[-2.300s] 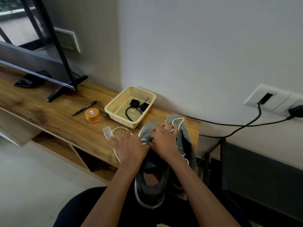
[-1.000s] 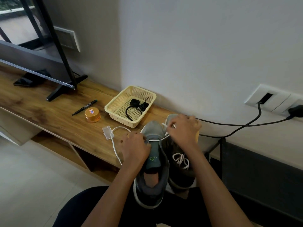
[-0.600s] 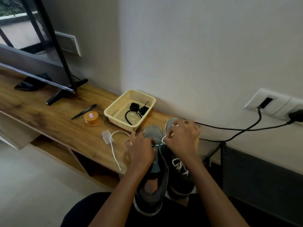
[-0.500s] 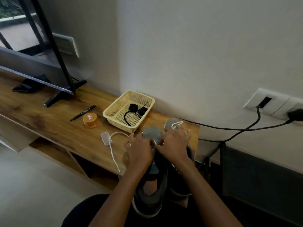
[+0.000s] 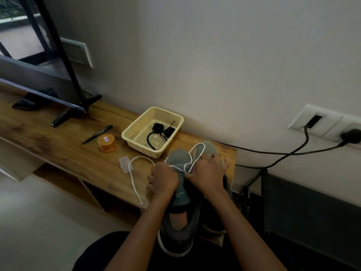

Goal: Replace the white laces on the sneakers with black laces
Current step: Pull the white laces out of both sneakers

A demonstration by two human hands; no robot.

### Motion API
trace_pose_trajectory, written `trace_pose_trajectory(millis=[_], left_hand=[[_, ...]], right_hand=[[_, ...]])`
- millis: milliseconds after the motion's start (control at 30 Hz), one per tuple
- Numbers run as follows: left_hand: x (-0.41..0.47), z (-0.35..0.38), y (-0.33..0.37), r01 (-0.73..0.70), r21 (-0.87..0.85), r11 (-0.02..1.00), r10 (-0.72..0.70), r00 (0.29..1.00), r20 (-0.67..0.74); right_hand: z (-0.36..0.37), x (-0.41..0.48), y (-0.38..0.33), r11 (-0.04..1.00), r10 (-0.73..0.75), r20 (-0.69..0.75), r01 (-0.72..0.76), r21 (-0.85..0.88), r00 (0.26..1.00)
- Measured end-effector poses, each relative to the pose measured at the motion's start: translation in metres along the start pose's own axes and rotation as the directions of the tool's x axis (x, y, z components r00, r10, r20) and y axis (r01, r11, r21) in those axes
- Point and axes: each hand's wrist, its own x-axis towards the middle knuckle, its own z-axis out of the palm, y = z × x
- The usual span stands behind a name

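Unlacing looks to be the step in hand: the left hand (image 5: 164,180) lies curled over the eyelet rows of the nearer grey sneaker (image 5: 176,229) and grips it, while the right hand (image 5: 207,178) pinches the white lace (image 5: 197,151) between thumb and forefinger, its other fingers (image 5: 224,162) spread loose. From that pinch the lace rises in a slack loop just beyond the fingertips. Another length of it trails out from under the left knuckles across the table (image 5: 58,147), past a small clear plastic box (image 5: 125,163). The second sneaker (image 5: 212,146) shows only its toe beyond the right fingers, so whether it is laced cannot be told.

To do this well, I would hold the shoe firmly with the left hand and draw the lace out one crossing at a time, pulling straight out of each eyelet rather than yanking the whole loop, which could bind or drag the tongue askew. The black laces (image 5: 159,132) lie coiled in the cream basket (image 5: 134,127), well beyond the left fingertips, with an orange tin (image 5: 107,142) and a pen (image 5: 96,134) further off to that side
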Motion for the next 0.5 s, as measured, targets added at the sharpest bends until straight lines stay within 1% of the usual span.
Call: trace_pose_trajectory(millis=[33,67,100,133,167,200,267,367,433,500], left_hand=[[-0.0026,0.0003,-0.0005,-0.052,0.012,0.999,0.053,0.998,-0.030],[-0.0052,0.0004,-0.0010,-0.145,0.063,0.987,0.149,0.987,-0.064],[-0.0069,0.0003,-0.0021,-0.253,0.140,0.957,0.267,0.960,-0.087],[-0.0078,0.0001,-0.0031,-0.353,0.229,0.907,0.380,0.921,-0.082],[-0.0070,0.0007,-0.0035,-0.422,0.319,0.849,0.459,0.887,-0.046],[-0.0057,0.0016,-0.0038,-0.449,0.396,0.801,0.487,0.874,0.007],[-0.0036,0.0021,-0.0039,-0.432,0.494,0.754,0.453,0.887,0.085],[-0.0018,0.0016,-0.0046,-0.402,0.502,0.766,0.420,0.904,0.083],[-0.0016,0.0022,-0.0045,-0.397,0.433,0.810,0.418,0.907,0.050],[-0.0024,0.0033,-0.0045,-0.357,0.258,0.898,0.366,0.931,0.012]], right_hand=[[0.0008,-0.0003,-0.0006,1.000,-0.007,-0.007,0.007,0.011,1.000],[0.0022,-0.0005,-0.0013,1.000,-0.012,-0.007,0.012,0.028,1.000],[0.0029,-0.0009,-0.0021,0.999,-0.013,-0.003,0.013,0.041,1.000],[0.0036,-0.0011,-0.0026,0.999,-0.013,0.001,0.013,0.048,1.000],[0.0034,-0.0012,-0.0023,0.999,-0.016,0.005,0.015,0.048,1.000],[0.0030,-0.0011,-0.0016,0.999,-0.019,0.012,0.019,0.044,1.000],[0.0018,-0.0005,0.0002,0.999,-0.026,0.031,0.025,0.037,0.999],[0.0009,0.0005,0.0013,0.999,-0.033,0.046,0.031,0.027,0.998],[0.0018,0.0010,0.0013,0.999,-0.026,0.037,0.025,0.027,0.999],[0.0030,0.0007,0.0004,0.999,-0.018,0.027,0.016,0.046,0.999]])
